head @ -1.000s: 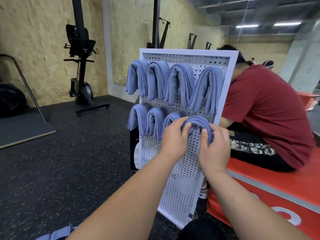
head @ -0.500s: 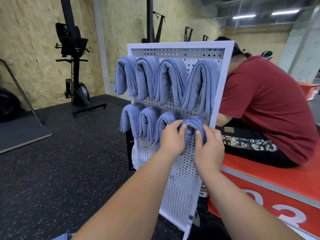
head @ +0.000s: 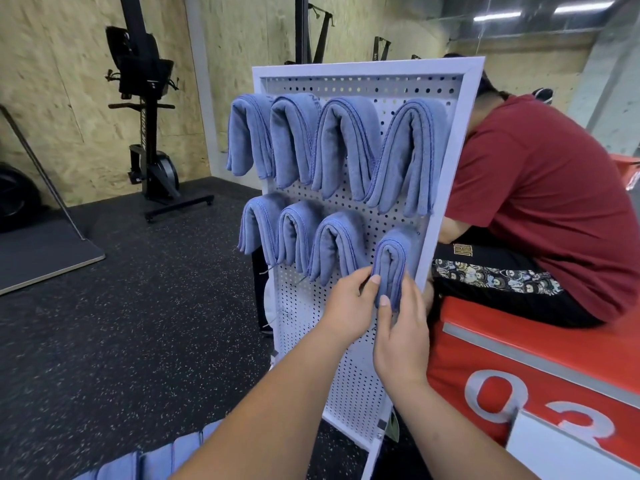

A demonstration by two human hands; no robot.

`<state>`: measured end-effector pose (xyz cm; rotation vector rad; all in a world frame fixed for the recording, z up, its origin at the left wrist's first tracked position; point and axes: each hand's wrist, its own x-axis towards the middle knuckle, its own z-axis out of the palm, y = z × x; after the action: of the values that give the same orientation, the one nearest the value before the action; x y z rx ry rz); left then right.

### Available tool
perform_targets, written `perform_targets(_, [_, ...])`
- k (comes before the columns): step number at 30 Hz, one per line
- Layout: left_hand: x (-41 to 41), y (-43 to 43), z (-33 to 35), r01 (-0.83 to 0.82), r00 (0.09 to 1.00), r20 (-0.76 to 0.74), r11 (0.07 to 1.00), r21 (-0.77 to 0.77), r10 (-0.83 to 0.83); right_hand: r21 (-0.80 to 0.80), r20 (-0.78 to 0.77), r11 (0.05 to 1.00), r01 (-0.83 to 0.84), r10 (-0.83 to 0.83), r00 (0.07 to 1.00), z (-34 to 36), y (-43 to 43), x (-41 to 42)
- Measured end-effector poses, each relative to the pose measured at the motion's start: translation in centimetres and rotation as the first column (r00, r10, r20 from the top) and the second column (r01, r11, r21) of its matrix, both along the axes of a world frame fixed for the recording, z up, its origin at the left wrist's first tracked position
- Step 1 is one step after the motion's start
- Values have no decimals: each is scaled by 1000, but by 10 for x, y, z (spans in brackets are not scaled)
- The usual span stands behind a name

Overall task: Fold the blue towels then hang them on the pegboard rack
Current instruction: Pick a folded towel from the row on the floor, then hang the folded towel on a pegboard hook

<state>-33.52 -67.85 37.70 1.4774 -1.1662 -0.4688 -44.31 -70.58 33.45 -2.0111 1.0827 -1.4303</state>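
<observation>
The left hand (head: 349,303) pinches the left side of the last blue towel (head: 393,265) and the right hand (head: 401,327) grips its hanging ends. It hangs low on the right of the white pegboard rack (head: 363,69), beside seven other folded towels (head: 346,147).

Eight folded blue towels (head: 346,147) (two rows of four), apparently peg-hung, on upright white pegboard rack (head: 363,69).
</observation>
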Motion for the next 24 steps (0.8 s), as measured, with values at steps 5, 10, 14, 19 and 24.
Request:
perform_targets(5, [5,13,-18,21,992,-128,1000,22,-18,41,-53,999,23,-21,998,-19,15,-7])
perform_targets(10, [5,44,-54,-100,981,-164,994,40,106,95,-52,995,42,-37,998,-45,46,-6])
perform_targets(14, [14,75,-91,-152,967,-192,984,94,168,126,-118,992,-9,24,993,-71,71,4])
perform_targets(19, [40,130,-145,-235,944,-171,939,250,281,207,-253,971,-117,168,953,-107,98,26])
perform_targets(24, [81,194,-193,-278,942,-23,818,504,335,318,-451,930,-185,320,833,-145,121,53])
